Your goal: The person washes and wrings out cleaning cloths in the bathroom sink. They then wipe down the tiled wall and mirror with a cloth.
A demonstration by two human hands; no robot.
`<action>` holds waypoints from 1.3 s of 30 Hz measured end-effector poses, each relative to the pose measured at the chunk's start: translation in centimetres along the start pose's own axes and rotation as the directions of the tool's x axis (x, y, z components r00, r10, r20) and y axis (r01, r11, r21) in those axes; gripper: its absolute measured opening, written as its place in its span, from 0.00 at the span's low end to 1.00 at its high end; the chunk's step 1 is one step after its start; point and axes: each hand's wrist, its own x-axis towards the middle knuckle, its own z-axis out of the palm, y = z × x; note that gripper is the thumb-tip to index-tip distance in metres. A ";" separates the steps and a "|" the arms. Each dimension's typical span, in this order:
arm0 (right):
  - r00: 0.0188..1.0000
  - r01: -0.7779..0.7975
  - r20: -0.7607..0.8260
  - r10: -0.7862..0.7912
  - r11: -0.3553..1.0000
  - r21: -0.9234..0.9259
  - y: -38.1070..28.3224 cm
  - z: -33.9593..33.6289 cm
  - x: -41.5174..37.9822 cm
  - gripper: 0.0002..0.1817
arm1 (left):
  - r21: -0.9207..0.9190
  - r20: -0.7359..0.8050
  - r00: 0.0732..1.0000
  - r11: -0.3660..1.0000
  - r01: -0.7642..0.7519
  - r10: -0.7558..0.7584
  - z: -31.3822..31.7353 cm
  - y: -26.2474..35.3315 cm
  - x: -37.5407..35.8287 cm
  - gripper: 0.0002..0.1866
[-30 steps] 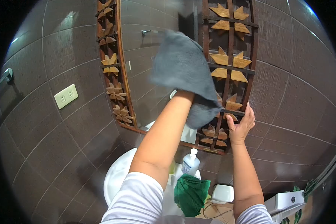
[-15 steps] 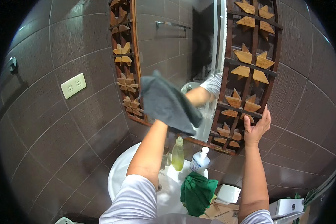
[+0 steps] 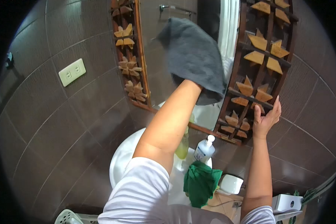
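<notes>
A dark grey cloth is spread over the mirror, and my left hand is hidden beneath it. Only the left forearm shows, reaching up from below to the cloth. On the right, my right hand grips the outer edge of the wooden mirror frame, its thumb on the front side and fingers along the edge. Carved star-like wooden pieces decorate both sides of the frame.
Below the mirror is a white sink. On it stand a green liquid bottle, partly behind my forearm, and a pump bottle. A green cloth hangs over the sink's edge. A wall outlet is at left.
My left hand has swept the grey cloth up and to the right across the mirror. My right hand keeps its hold on the frame; the whole view has shifted slightly.
</notes>
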 end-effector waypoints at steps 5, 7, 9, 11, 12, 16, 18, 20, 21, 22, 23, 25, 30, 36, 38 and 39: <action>1.000 -0.018 0.025 0.015 0.993 0.116 -0.1 -0.4 0.3 0.42 | 0.112 0.044 0.999 0.993 -0.032 0.027 -0.7 -2.0 -3.9 0.20; 0.994 -0.089 0.085 0.074 0.978 0.189 -0.5 -1.2 0.6 0.41 | 0.168 0.056 0.998 0.985 -0.026 0.017 -1.5 -3.7 -5.2 0.20; 0.984 -0.166 0.110 0.143 0.957 0.238 -1.5 -1.8 0.9 0.41 | 0.231 0.083 0.997 0.973 -0.022 0.003 -1.9 -5.6 -6.8 0.20; 0.975 -0.222 0.095 0.203 0.927 0.303 -2.7 -2.1 0.7 0.39 | 0.288 0.094 0.996 0.958 -0.019 -0.008 -2.2 -7.8 -8.2 0.20; 0.976 -0.218 0.092 0.199 0.933 0.286 -3.5 -2.6 0.5 0.39 | 0.313 0.097 0.995 0.950 -0.016 -0.015 -2.2 -8.9 -8.8 0.20; 0.978 0.209 -0.078 -0.195 0.935 0.286 -9.3 -3.8 -2.6 0.28 | 0.368 0.112 0.993 0.930 -0.015 -0.028 -2.2 -13.3 -12.1 0.19; 0.931 0.225 0.199 -0.306 0.911 0.347 -13.9 -3.2 -5.4 0.24 | 0.380 0.123 0.992 0.925 -0.014 -0.035 -2.5 -15.6 -13.9 0.19; 0.844 0.035 0.479 -0.243 0.915 0.402 -17.2 -0.6 -9.0 0.26 | 0.388 0.132 0.991 0.922 -0.017 -0.038 -3.0 -17.6 -15.4 0.19; 0.802 -0.027 0.560 -0.207 0.924 0.381 -17.9 0.8 -10.7 0.27 | 0.390 0.132 0.991 0.920 -0.020 -0.034 -3.3 -18.5 -16.1 0.19; 0.760 -0.113 0.633 -0.146 0.930 0.351 -18.2 2.0 -12.4 0.29 | 0.392 0.131 0.991 0.920 -0.020 -0.034 -3.8 -19.2 -16.5 0.19; 0.755 -0.120 0.642 -0.135 0.934 0.337 -18.8 2.7 -13.5 0.29 | 0.398 0.131 0.991 0.917 -0.025 -0.030 -4.2 -19.9 -17.0 0.19; 0.661 -0.253 0.750 0.022 0.948 0.195 -19.8 4.0 -15.3 0.29 | 0.413 0.126 0.992 0.910 -0.026 -0.029 -5.2 -21.2 -17.9 0.19; 0.578 -0.285 0.804 0.142 0.958 0.035 -22.1 5.7 -17.0 0.32 | 0.470 0.073 0.997 0.883 -0.001 -0.037 -6.9 -24.0 -19.4 0.18; 0.616 -0.271 0.757 0.217 0.961 -0.055 -20.7 3.9 -16.1 0.33 | 0.095 -0.022 0.999 0.994 0.045 -0.043 -17.5 -22.7 -16.7 0.13; 0.584 -0.305 0.757 0.293 0.943 -0.130 -22.1 1.5 -13.8 0.32 | -0.698 0.018 0.971 0.692 0.184 -0.240 -21.8 -21.4 -16.3 0.12; 0.586 -0.346 0.739 0.332 0.927 -0.142 -22.9 0.5 -12.3 0.32 | -0.980 0.194 0.918 -0.025 0.198 -0.347 -23.8 -20.8 -16.4 0.11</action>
